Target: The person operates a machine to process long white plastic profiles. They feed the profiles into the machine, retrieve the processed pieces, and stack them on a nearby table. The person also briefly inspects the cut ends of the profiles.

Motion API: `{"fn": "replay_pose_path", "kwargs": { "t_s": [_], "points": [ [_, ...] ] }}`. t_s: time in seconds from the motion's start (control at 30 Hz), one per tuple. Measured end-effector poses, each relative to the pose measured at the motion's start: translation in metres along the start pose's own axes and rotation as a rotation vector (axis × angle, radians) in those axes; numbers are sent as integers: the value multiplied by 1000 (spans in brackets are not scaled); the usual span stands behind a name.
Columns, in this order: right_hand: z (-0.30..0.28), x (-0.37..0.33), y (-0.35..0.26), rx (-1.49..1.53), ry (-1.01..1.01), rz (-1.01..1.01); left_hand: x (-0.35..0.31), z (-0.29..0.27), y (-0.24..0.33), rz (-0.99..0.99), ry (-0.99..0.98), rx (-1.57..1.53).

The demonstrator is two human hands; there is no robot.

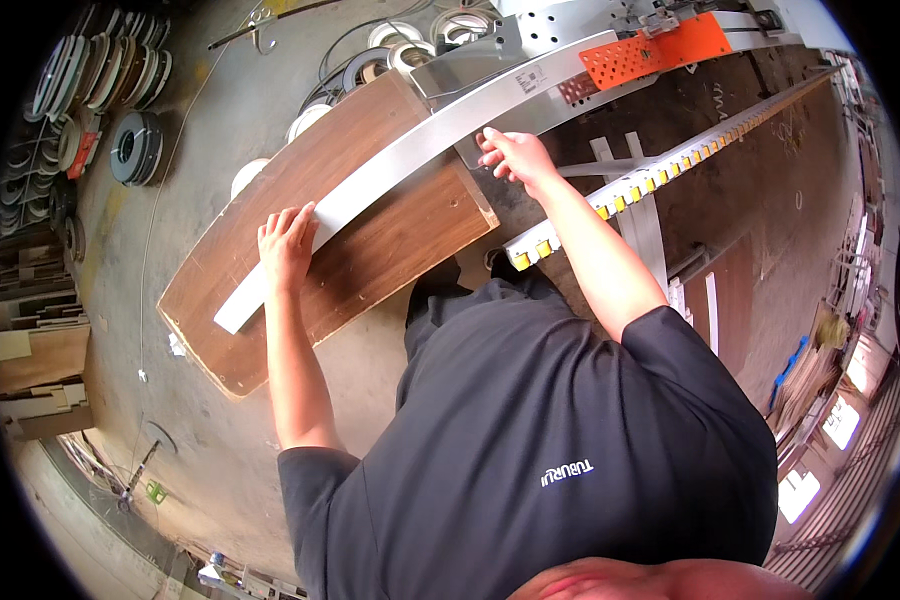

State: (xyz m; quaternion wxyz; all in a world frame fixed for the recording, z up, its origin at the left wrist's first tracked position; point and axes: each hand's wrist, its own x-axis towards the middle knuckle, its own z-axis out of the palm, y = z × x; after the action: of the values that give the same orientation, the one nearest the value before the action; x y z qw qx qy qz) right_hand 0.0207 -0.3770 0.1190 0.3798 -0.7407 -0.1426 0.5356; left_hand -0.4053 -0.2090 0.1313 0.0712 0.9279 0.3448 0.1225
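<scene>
A long, narrow white board (pixel 360 180) lies slantwise over a brown wood-grain table (pixel 390 245), its far part running along a metal machine edge. Across the board's near part rests my left hand (pixel 287 245), fingers bent over its far edge and gripping it. My right hand (pixel 518 158) hangs just off the board's right side, near the table's corner. Its fingers are loosely curled and apart, with nothing seen between them.
An orange perforated guard (pixel 655 52) sits on the machine at the upper right. A rail with yellow rollers (pixel 660 180) extends beside my right forearm. Rolls of edge banding (pixel 136 148) stand at left, and wooden panels (pixel 40 360) are stacked at far left.
</scene>
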Motion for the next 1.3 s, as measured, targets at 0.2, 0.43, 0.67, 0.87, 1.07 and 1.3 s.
{"fn": "replay_pose_path", "kwargs": {
  "t_s": [0.2, 0.43, 0.67, 0.87, 1.07, 1.3],
  "points": [
    [11, 27, -15, -54, 61, -4, 5, 26, 16, -87, -17, 1],
    [12, 41, -17, 57, 91, -28, -63, -4, -16, -303, -32, 36],
    [-12, 60, -28, 241, 129, 9, -26, 1, -19, -198, -21, 35],
    [-60, 83, -25, 378, 218, -23, 11, 19, 22, -175, -22, 61],
    [-89, 85, -40, 326, 459, -46, 43, 41, 59, -162, -15, 45],
    [-70, 85, -20, 206, 257, -31, 73, 50, 126, -88, 110, 32]
  ]
}}
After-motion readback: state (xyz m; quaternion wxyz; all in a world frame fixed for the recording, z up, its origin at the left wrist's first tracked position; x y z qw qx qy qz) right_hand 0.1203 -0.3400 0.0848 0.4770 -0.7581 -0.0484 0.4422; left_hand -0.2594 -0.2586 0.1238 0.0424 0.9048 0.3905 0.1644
